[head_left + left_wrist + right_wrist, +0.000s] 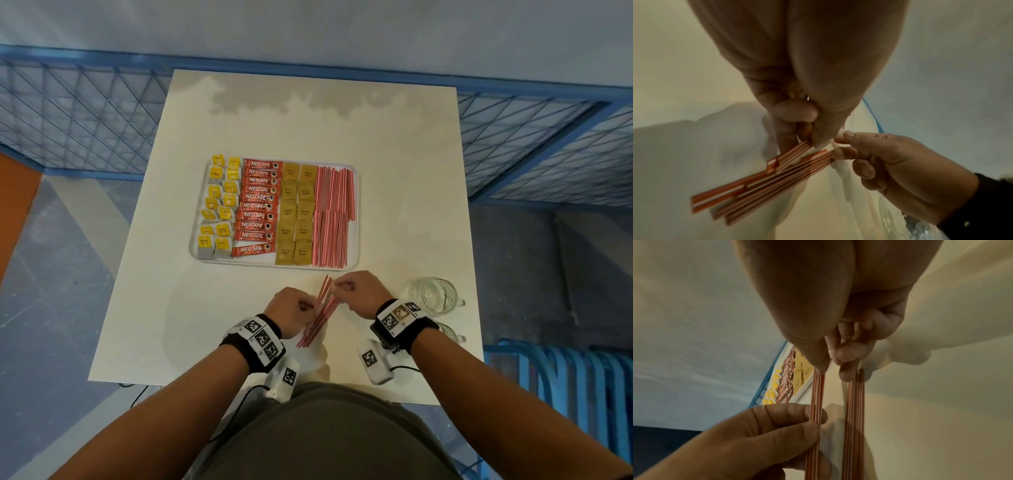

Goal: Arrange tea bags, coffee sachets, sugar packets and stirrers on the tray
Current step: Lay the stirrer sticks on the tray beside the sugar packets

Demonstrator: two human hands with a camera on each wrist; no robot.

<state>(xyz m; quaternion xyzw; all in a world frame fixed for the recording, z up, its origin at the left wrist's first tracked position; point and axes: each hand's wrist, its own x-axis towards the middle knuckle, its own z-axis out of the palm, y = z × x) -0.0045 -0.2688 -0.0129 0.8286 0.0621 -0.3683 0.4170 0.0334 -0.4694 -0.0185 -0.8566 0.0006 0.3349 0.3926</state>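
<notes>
The white tray holds yellow tea bags at its left, then red coffee sachets, brown sugar packets and red-and-white stirrers at its right. In front of the tray, above the table, both hands hold a loose bundle of stirrers that slants towards me. My left hand pinches one group of them between thumb and fingers. My right hand pinches the far ends. The bundle is split into two groups, with the second group beside the first.
A clear glass mug stands on the table right of my right hand, and a second glass is partly hidden behind that wrist. A blue wire fence surrounds the white table. The tray's corner shows past my fingers.
</notes>
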